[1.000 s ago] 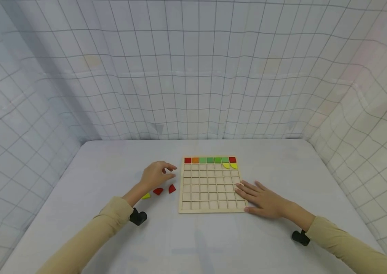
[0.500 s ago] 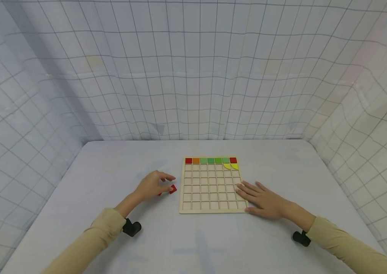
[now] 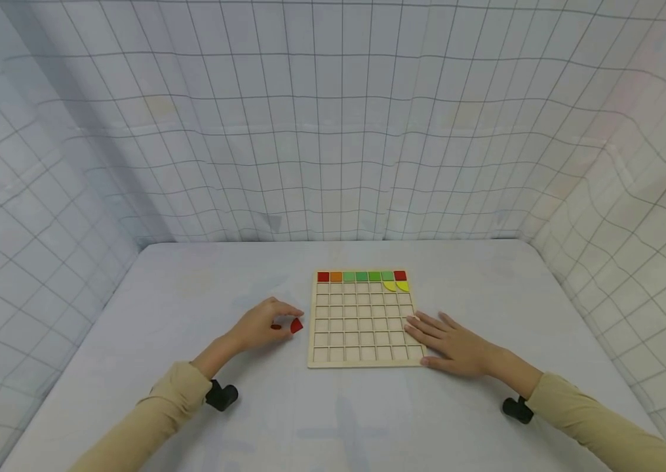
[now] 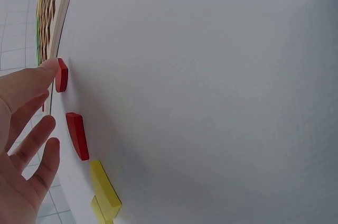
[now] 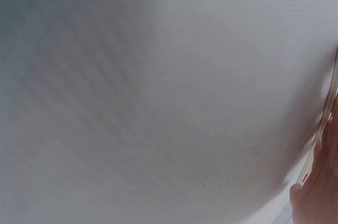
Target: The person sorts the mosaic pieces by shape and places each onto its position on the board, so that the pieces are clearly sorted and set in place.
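My left hand (image 3: 261,323) is low over the table at the left of a wooden grid board (image 3: 343,363). Its thumb and forefinger bracket a red quarter-circle piece (image 3: 296,326), pinching it at the edges. In the left wrist view the thumb touches that red piece (image 4: 62,76), which still stands on the table. A second red piece (image 4: 78,136) lies under the spread other fingers, mostly hidden from the head. My right hand (image 3: 451,346) lies flat, fingers straight, on the board's right edge. Only part of the right hand (image 5: 319,182) shows in its wrist view.
Yellow pieces (image 4: 105,189) lie beyond the second red one. Coloured squares (image 3: 362,276) fill the board's far row, with two yellow quarter-circles (image 3: 402,286) beneath at the right. A white grid-patterned curtain (image 3: 333,131) surrounds the table.
My left hand has moved down and back toward the red pieces, and its thumb and forefinger have come around the nearer-to-board one. The right hand has stayed in place.
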`<state>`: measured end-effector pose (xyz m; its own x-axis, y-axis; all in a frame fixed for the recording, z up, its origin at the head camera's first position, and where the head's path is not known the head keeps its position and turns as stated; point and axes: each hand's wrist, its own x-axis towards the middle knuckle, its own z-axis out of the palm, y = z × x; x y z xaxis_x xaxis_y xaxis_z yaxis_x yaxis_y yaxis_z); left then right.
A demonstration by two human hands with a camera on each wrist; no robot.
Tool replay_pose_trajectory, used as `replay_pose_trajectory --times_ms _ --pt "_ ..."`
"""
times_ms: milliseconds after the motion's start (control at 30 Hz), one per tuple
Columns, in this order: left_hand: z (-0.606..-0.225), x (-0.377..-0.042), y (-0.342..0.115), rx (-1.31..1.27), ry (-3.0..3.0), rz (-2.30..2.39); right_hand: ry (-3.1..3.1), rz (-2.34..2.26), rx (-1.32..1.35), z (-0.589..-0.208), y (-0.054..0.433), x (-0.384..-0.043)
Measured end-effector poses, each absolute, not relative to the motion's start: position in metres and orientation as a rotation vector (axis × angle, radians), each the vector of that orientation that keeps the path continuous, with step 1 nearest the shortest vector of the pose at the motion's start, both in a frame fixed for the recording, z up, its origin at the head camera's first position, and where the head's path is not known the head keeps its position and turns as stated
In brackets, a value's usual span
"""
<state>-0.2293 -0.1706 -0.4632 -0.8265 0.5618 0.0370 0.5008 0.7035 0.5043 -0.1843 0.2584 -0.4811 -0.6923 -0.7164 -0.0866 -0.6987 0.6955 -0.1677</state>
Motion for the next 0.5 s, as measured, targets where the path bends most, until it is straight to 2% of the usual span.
replay_pose_trajectory --times_ms 500 --pt "-0.4665 -0.2345 -0.1679 0.941 2.903 0.554 2.753 -0.205 -1.176 -0.4807 0.2584 -0.1852"
